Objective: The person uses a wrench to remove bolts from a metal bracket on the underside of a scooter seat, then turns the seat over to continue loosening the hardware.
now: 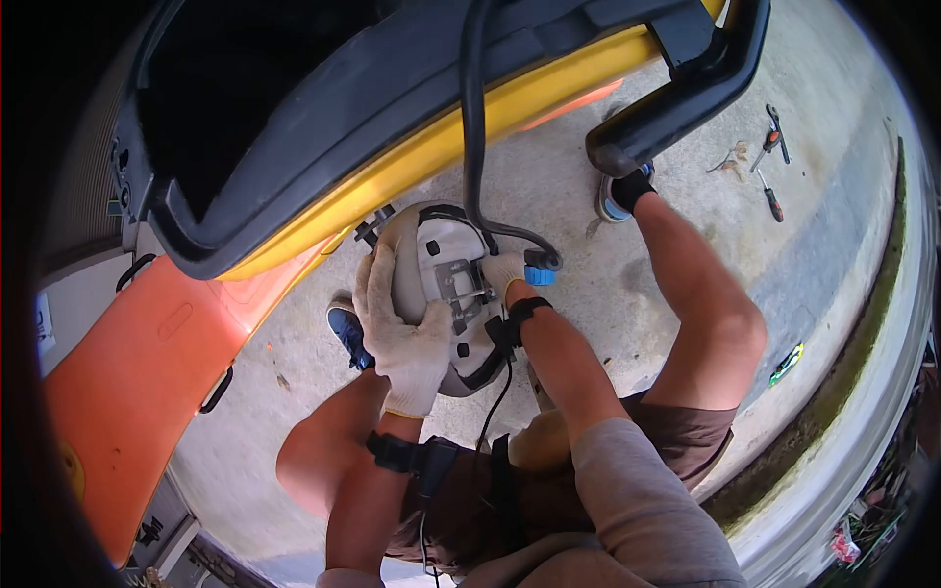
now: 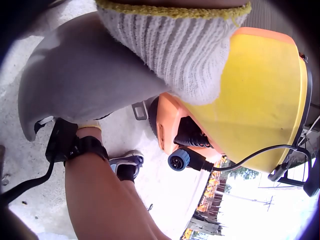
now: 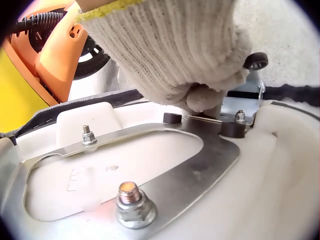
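A seat with grey covering and a white underside faces up between the person's knees. My gloved left hand holds its left side, the fingers along the grey covering and the thumb at the underside; in the left wrist view those fingers are hidden behind the glove cuff. At the opposite edge my gloved right hand has its fingers curled at the hinge end of a metal bracket. What its fingertips pinch there is mostly hidden. Nuts on threaded studs fasten this bracket to the underside.
A yellow body panel with a black tray crosses above the seat. From it hangs a black cable with a blue-ringed connector. An orange panel stands left. A ratchet and a screwdriver lie on the concrete.
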